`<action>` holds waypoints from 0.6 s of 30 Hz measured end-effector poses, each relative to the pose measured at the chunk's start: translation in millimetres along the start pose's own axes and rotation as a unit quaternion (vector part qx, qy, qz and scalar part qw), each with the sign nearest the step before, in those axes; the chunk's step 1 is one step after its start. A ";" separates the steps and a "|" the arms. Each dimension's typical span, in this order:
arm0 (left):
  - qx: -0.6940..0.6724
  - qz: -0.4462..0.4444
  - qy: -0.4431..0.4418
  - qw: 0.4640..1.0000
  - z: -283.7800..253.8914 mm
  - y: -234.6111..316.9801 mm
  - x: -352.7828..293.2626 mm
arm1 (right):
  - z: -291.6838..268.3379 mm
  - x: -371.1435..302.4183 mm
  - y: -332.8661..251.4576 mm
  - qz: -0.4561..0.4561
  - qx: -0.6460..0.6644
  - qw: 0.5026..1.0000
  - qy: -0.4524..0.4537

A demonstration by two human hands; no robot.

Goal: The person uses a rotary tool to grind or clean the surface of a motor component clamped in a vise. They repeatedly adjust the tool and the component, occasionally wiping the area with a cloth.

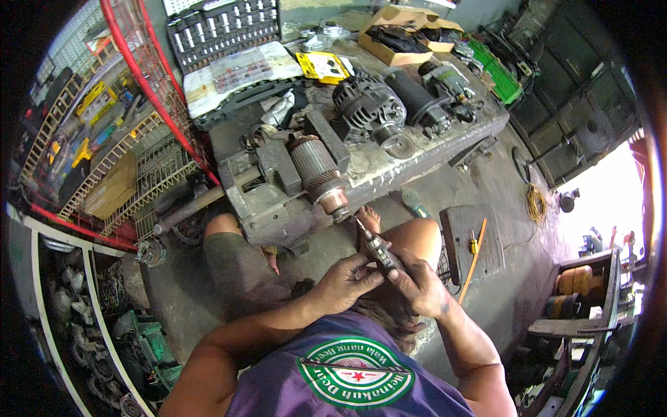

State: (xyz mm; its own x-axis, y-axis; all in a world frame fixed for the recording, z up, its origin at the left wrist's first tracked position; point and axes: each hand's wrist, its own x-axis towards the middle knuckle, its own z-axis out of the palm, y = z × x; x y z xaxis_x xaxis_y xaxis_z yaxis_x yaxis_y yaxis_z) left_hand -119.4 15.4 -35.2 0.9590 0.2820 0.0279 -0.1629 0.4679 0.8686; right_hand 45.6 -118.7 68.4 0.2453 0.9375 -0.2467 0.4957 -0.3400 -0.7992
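Observation:
My right hand (420, 286) is closed around a dark, slim hand tool (380, 251) with a narrow pointed metal tip aimed away from me; its exact kind is unclear. Beside the tool's lower end is my left hand (342, 285), fingers bent and thumb apart from them, with nothing visible between. Whether it touches the tool I cannot tell. Ahead of both hands, a motor armature (313, 167) with a ribbed steel core and copper commutator sits in a grey bench vise (260, 215), its copper end tilted toward me. The tool's tip is apart from the armature.
An alternator (368, 108) and a starter motor (417, 101) stand on the workbench (431, 149). Behind are a socket set (222, 31) and an open cardboard box (385, 45). A red-framed rack (132, 62) stands left. An angle grinder (415, 203) lies on the floor.

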 end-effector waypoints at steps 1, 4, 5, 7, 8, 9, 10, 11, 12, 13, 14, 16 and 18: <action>-0.019 0.015 0.004 1.000 -1.2 0.4 -0.5 | 1.2 0.6 -0.2 0.008 0.008 1.000 -0.004; 0.009 0.003 -0.001 1.000 -2.7 2.3 -7.1 | 4.0 1.1 2.3 0.004 0.045 0.999 -0.007; 0.084 0.010 -0.016 0.996 -6.0 4.4 -10.1 | 5.2 2.7 3.5 -0.004 0.061 0.998 -0.010; 0.121 -0.022 -0.010 0.992 -5.1 3.4 -11.6 | 6.8 2.1 4.1 0.014 0.055 0.998 -0.007; 0.115 -0.017 -0.008 0.993 -4.6 1.8 -10.4 | 8.1 0.5 3.5 0.011 0.045 0.999 0.012; 0.109 -0.013 -0.007 0.994 -4.3 -0.2 -10.3 | 10.1 -2.2 2.4 0.015 0.026 0.999 0.032; 0.079 0.000 -0.009 0.997 -3.1 -3.7 -7.1 | 12.2 -3.8 1.4 0.005 0.003 0.999 0.049; 0.037 0.013 -0.014 0.999 -2.2 -7.2 -5.0 | 13.7 -4.9 0.7 0.023 -0.003 0.998 0.053; 0.068 0.024 -0.013 0.997 -1.7 -10.5 -3.8 | 14.5 -6.4 0.4 0.029 -0.012 0.998 0.055; 0.086 0.035 -0.016 0.996 -1.1 -13.4 -2.7 | 14.7 -7.1 0.8 0.036 -0.025 0.997 0.063; 0.094 0.044 -0.018 0.994 -0.3 -15.8 -3.3 | 15.1 -7.9 1.6 0.024 -0.024 0.997 0.062; 0.118 0.029 -0.014 0.992 1.4 -18.2 -4.7 | 13.7 -9.0 4.7 0.018 -0.040 0.996 0.073; 0.055 0.037 -0.004 0.998 5.6 -18.5 -5.0 | 7.6 -9.2 8.2 0.014 -0.013 0.999 0.038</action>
State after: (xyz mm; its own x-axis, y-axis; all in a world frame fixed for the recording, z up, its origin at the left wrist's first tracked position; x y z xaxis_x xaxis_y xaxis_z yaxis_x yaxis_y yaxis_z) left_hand -119.9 0.7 -48.7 0.9471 0.3054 0.0983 -0.2082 0.3518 0.9126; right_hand 41.1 -129.6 59.9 0.3224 0.9192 -0.2259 0.5093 -0.3696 -0.7772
